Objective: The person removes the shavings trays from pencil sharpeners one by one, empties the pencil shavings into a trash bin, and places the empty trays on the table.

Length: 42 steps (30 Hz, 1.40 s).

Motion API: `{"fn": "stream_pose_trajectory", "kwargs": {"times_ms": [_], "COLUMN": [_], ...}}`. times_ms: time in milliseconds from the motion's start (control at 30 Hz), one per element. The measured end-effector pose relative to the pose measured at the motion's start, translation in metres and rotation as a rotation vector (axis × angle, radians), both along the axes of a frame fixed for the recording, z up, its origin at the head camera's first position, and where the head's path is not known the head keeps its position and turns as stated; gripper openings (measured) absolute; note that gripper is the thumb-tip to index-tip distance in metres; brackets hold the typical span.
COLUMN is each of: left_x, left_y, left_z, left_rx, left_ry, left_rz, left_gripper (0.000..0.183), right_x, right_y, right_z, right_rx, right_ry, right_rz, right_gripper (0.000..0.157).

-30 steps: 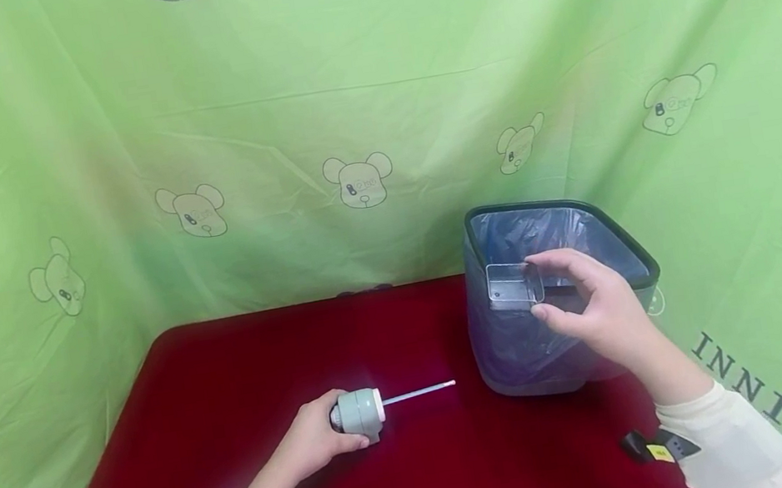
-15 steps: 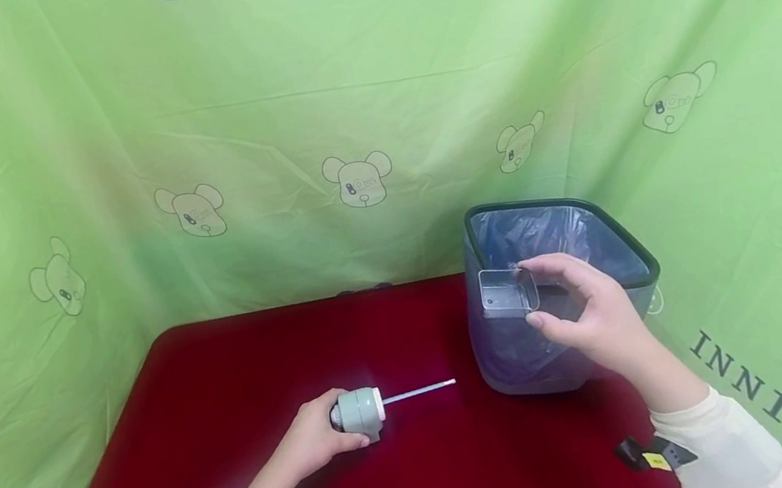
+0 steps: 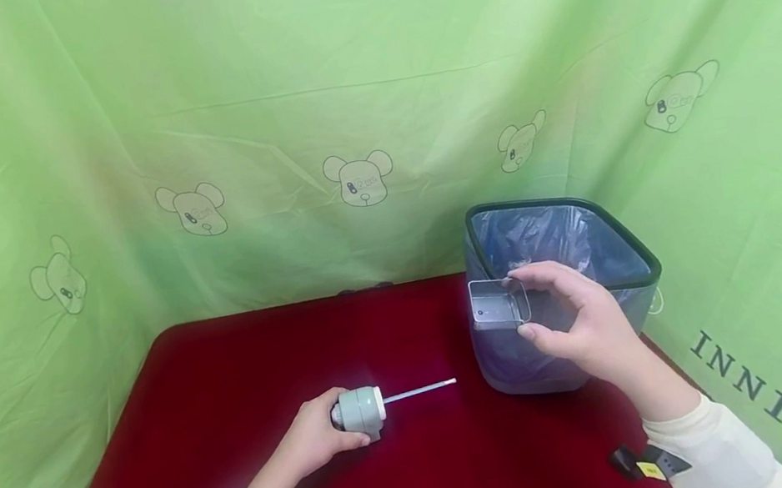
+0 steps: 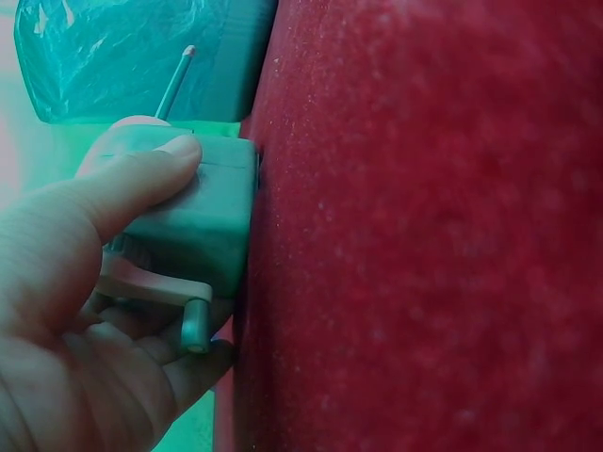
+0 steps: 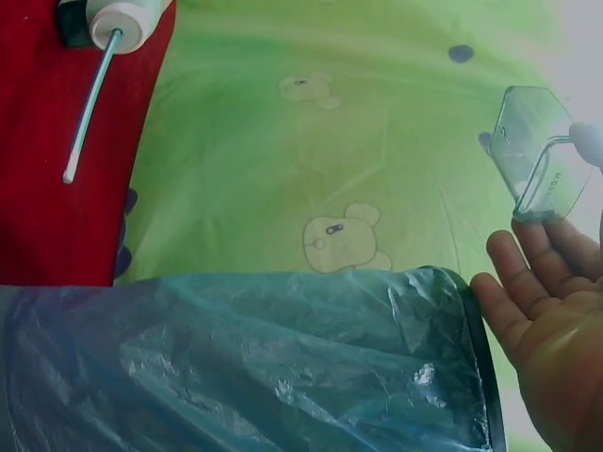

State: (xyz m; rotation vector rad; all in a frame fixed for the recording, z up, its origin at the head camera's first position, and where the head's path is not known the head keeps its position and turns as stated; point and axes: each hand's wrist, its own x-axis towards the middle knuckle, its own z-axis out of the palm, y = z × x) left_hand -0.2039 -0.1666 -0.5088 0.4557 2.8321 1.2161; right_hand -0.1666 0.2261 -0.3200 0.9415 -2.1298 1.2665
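My left hand (image 3: 313, 434) grips a pale green crank pencil sharpener (image 3: 361, 415) on the red table, thumb on its near side. A thin pencil (image 3: 421, 391) sticks out of its white front, pointing right. In the left wrist view, the crank handle (image 4: 155, 282) shows between thumb and curled fingers. My right hand (image 3: 593, 323) pinches a small clear plastic tray (image 3: 497, 306) at one end between thumb and fingers. The tray hangs in the air, overlapping the near left part of the bin in the head view. Specks or shavings in it are too small to make out.
A dark-rimmed bin (image 3: 647, 260) lined with a bluish plastic bag stands at the table's right side. The red cloth-covered table (image 3: 243, 367) has a rounded far left corner. A green curtain (image 3: 267, 127) with bear prints hangs behind and at both sides.
My right hand has moved left and slightly towards me with the clear tray, from over the bin to its near left side. The left hand and sharpener have stayed put.
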Motion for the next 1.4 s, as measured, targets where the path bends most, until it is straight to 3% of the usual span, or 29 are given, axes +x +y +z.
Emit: {"fn": "stream_pose_trajectory", "kwargs": {"times_ms": [1400], "left_x": [-0.001], "left_y": [0.000], "left_z": [-0.002], "left_rx": [0.005], "left_ry": [0.000], "left_rz": [0.003], "left_gripper": [0.066], "right_x": [0.004], "right_y": [-0.013], "right_z": [-0.042], "right_rx": [0.021], "right_ry": [-0.085], "right_rz": [0.003], "right_gripper": [0.065]}}
